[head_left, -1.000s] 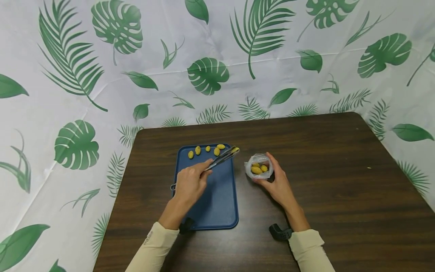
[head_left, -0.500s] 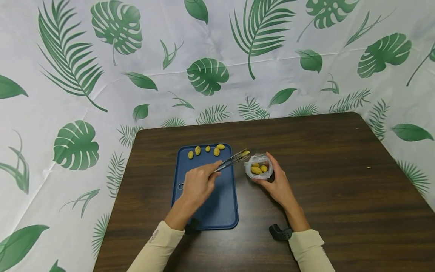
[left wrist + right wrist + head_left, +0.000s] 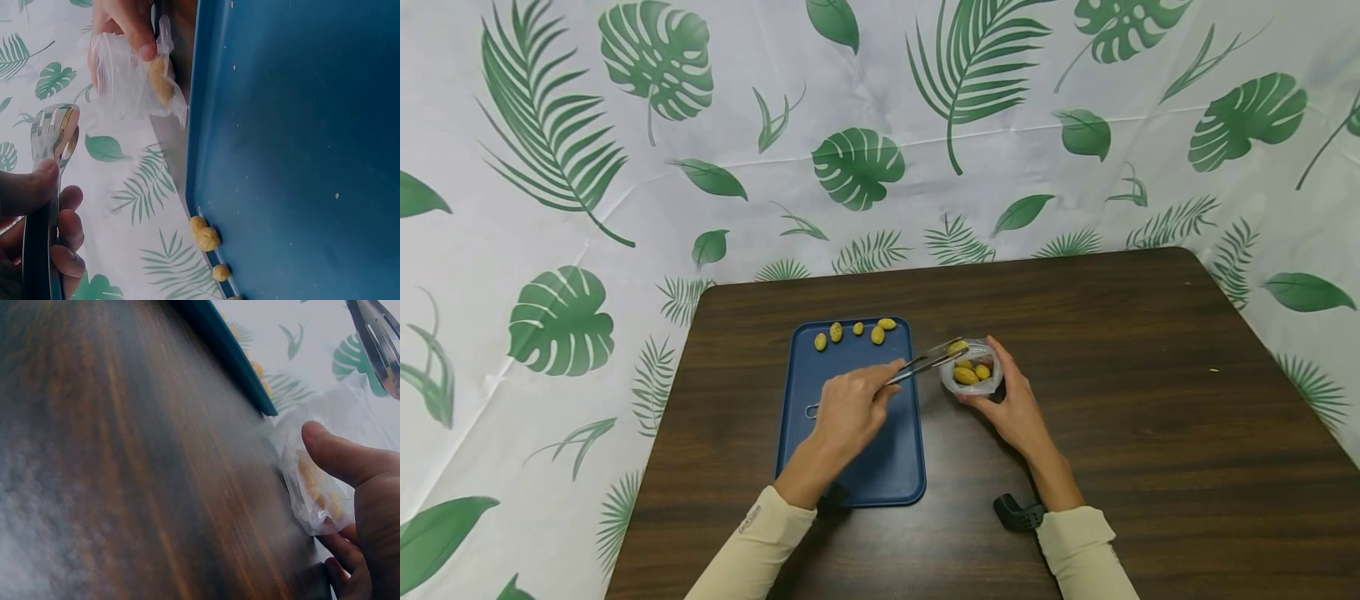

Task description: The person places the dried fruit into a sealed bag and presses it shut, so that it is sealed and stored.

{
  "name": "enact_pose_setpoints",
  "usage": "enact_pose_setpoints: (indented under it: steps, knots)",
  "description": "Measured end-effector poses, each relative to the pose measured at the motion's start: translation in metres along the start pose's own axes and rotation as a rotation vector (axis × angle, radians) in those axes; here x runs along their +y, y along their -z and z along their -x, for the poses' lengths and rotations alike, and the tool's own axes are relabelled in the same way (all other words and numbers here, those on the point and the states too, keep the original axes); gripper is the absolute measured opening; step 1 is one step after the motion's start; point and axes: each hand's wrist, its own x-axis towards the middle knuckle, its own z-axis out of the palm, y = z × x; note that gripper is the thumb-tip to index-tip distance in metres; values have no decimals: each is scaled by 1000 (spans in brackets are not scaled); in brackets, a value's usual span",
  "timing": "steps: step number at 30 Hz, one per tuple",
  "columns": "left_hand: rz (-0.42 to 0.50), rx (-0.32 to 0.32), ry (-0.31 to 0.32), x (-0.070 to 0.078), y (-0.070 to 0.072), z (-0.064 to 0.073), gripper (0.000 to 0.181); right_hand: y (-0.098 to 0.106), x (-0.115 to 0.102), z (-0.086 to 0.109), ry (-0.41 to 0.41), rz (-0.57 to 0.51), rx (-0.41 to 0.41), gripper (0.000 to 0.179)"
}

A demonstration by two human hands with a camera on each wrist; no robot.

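Observation:
My left hand (image 3: 850, 408) grips metal tongs (image 3: 50, 137) with a slotted head. A small yellow oval piece (image 3: 957, 347) is between the tong tips, over the left rim of a clear plastic bag (image 3: 122, 78). The thumb and fingers of my right hand (image 3: 1018, 408) curl round this upright, open-mouthed bag. Several yellow pieces (image 3: 966, 376) lie inside it. To its left is a blue tray (image 3: 887, 467), with several more yellow pieces (image 3: 837, 332) along its far edge. What kind of food or object the pieces are cannot be told.
Everything stands on a dark wood-grain table (image 3: 1135, 375). A white cloth with green leaves (image 3: 857, 167) hangs behind the far edge. The tray has a raised rim. A tiny pale bit (image 3: 1214, 370) lies on the table at the right.
My left hand has moved right, carrying the tongs and the yellow piece from above the tray's right edge to the bag's mouth. The right hand and the bag have stayed still.

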Motion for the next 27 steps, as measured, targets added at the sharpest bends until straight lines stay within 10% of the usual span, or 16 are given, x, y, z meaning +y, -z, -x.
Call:
enact_pose_setpoints:
  steps: [27]
  knots:
    - [-16, -48, 7, 4, -1, 0, 41, 0, -1, 0, 6, -4, 4, 104]
